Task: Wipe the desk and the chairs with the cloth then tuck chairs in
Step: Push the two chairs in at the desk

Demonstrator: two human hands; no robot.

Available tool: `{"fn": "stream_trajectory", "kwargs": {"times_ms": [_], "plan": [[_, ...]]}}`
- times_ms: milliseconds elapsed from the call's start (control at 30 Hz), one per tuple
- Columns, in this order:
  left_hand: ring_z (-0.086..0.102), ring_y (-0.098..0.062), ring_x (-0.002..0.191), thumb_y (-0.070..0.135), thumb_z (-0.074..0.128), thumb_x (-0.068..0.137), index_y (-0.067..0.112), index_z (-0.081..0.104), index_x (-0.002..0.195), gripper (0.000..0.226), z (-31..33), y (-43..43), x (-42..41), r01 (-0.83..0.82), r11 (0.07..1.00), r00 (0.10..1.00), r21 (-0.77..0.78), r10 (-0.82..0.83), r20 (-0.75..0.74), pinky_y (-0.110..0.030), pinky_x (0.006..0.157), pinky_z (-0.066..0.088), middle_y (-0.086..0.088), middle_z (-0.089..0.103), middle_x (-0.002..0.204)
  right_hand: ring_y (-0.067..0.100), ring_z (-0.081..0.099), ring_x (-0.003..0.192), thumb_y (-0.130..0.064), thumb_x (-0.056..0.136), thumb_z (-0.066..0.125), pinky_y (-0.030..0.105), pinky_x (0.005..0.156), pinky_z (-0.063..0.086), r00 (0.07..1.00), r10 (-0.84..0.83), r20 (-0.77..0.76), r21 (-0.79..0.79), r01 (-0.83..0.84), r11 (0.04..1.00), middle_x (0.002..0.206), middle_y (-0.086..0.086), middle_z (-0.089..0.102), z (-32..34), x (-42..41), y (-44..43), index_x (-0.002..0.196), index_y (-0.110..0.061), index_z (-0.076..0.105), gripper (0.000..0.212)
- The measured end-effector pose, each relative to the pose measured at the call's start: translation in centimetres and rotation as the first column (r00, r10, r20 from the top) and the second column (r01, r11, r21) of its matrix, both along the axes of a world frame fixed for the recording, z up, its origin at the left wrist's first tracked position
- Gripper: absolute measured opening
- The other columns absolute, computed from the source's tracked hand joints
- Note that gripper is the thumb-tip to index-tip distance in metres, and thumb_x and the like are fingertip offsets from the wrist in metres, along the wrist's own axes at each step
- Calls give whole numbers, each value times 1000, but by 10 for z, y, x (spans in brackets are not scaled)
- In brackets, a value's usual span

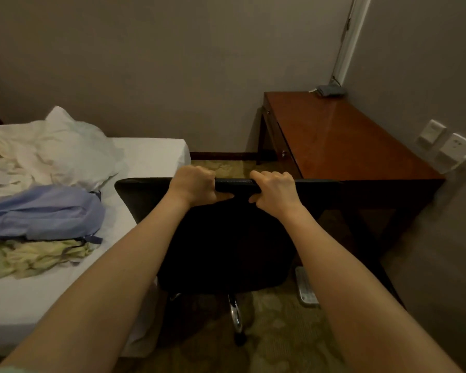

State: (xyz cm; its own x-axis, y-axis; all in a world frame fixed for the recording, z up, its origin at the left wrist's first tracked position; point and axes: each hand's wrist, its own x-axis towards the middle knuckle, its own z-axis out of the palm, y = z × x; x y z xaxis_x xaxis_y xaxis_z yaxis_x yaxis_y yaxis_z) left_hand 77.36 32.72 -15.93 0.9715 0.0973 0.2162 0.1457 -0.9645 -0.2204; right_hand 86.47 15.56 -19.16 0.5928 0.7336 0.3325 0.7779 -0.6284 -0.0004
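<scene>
- Grey walls are seen meeting in a corner above a patterned carpet (280, 335) in the head view.
- The top edge of the black chair (226, 238) back is gripped by the left hand (197, 185), with the fingers curled over the front and the thumb laid against the rear face.
- The same edge is gripped by the right hand (275, 189), curled likewise; the two hands are near each other but apart.
- The chair is placed between the white bed (151, 154) on the left and the reddish wooden desk (347, 141) on the right, its right side close to the desk's near end.
- A strip of carpet is left open ahead of the chair, up to the dark skirting.
- A small grey-blue folded cloth (330, 90) is seen on the desk's far corner.
- A blue backpack (43, 211) is laid on the bed among crumpled bedding.
</scene>
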Motion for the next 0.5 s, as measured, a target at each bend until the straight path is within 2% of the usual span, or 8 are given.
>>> {"fn": "stream_trajectory", "kwargs": {"times_ms": [133,267,400,500], "plan": [[51,-12,63,71,44,80,14,64,89,61,-3,30,20,18,1000,1000,-2,-18,2,-23,62,42,-1,65,80,27,59,102,-31,84,63,36,83,40,1000,4,-2,9,-4,1000,111,4,63,-3,14,27,124,-16,51,44],[51,-10,64,69,45,81,13,63,92,60,4,61,47,35,999,999,-1,-35,-25,-21,61,37,3,55,74,24,59,104,-30,84,64,34,81,40,999,42,-2,35,-42,999,112,2,63,2,40,55,125,-17,51,45],[51,-11,64,71,44,80,13,64,95,62,11,80,81,11,1000,1000,12,-11,11,-22,62,42,3,53,72,25,58,107,-31,84,64,35,83,42,999,52,-7,26,-52,998,116,2,61,13,76,76,131,-16,47,53],[52,-13,64,71,45,80,14,65,100,64,13,85,104,28,1000,997,-1,-28,70,-24,64,45,2,58,74,28,60,102,-30,81,67,35,80,43,998,42,48,32,-44,999,111,4,63,19,102,82,129,-14,49,54]]}}
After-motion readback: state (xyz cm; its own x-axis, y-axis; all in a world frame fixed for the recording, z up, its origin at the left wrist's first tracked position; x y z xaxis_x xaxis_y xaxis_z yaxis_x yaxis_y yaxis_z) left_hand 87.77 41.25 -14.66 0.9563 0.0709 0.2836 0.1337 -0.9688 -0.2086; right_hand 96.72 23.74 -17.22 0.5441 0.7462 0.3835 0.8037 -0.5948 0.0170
